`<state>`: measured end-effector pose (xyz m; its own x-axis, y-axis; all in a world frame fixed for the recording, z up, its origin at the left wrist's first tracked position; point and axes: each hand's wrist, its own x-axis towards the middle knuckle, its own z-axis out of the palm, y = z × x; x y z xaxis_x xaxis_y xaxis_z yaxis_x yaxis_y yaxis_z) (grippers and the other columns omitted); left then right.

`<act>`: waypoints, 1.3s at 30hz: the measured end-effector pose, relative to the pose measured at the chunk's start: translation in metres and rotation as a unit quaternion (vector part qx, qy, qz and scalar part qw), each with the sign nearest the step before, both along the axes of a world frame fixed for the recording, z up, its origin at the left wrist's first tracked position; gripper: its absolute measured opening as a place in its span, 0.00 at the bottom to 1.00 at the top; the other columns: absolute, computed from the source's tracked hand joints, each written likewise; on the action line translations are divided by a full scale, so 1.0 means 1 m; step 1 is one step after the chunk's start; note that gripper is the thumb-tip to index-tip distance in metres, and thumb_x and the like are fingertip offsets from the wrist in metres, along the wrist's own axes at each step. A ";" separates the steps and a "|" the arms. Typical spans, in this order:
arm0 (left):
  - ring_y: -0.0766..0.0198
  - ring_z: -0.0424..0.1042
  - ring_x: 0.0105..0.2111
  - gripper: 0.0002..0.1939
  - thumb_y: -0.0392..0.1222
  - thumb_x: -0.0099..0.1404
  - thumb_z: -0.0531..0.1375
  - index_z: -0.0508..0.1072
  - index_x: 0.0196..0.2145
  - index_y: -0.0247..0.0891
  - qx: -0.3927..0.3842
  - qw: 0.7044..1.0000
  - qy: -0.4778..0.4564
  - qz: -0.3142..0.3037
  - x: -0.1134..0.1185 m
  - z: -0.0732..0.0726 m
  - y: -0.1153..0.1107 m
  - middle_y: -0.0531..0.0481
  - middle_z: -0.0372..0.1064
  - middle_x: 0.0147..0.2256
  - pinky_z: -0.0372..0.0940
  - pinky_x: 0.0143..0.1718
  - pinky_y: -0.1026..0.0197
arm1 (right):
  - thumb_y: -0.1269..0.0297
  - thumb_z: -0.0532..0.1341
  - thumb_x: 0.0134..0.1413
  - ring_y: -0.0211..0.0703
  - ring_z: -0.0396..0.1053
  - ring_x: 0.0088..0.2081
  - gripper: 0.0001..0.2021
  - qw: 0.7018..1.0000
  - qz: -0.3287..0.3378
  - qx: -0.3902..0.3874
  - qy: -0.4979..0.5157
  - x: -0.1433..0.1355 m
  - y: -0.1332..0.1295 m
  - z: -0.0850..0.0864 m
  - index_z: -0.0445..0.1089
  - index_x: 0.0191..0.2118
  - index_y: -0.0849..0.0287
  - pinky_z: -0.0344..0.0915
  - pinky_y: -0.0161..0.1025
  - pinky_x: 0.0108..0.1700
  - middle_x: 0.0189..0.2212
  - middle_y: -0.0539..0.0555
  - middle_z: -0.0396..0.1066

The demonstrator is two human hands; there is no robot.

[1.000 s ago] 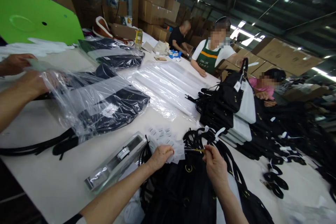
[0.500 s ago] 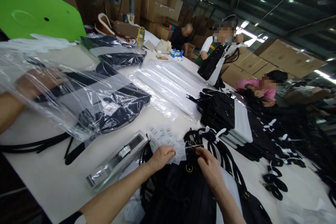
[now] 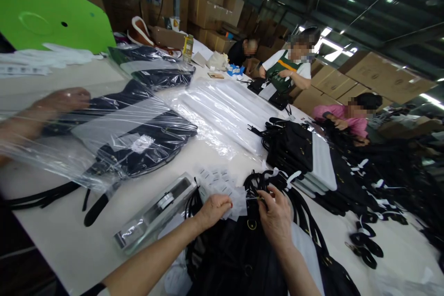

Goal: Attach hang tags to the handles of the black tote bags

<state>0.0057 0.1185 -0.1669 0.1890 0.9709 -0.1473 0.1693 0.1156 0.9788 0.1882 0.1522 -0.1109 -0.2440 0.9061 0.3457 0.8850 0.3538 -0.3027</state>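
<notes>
My left hand (image 3: 217, 208) is closed on a fanned bunch of small translucent tags (image 3: 222, 180) with dark print. To its right, my right hand (image 3: 275, 210) pinches at a thin pale strand (image 3: 254, 198) running beside the tags; its fingertips partly hide the end. Both hands are above a black bag (image 3: 232, 254) with gold-coloured rings and a pale grey panel, lying in front of me. Black straps (image 3: 256, 178) bunch just beyond my right fingertips.
At left, a co-worker's hand (image 3: 65, 101) is at a clear plastic sleeve around a dark bag (image 3: 163, 134). A clear-wrapped case (image 3: 156, 208) lies left of my hands. Stacked black bags (image 3: 294, 148) stand right, near flat plastic sleeves (image 3: 222, 106). Two co-workers sit or stand behind.
My right hand has turned and shifted slightly, its fingers now nearer the tags. The co-worker's hand at left has moved along the plastic. Across the table, a co-worker has lowered a black bag.
</notes>
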 end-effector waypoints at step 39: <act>0.69 0.52 0.20 0.10 0.42 0.54 0.49 0.60 0.19 0.37 -0.024 1.000 -0.004 0.005 0.001 -0.003 -0.001 0.59 0.50 0.16 0.49 0.22 0.67 | 0.56 0.54 0.48 0.44 0.68 0.28 0.10 0.979 0.005 -0.167 0.114 0.005 -0.006 0.013 0.68 0.29 0.55 0.62 0.39 0.32 0.25 0.51 0.71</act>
<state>0.0064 0.1172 -0.1695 0.1812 0.9646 -0.1916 0.1612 0.1630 0.9734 0.1934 0.1458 -0.0976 -0.2054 0.9757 0.0763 0.7776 0.2100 -0.5926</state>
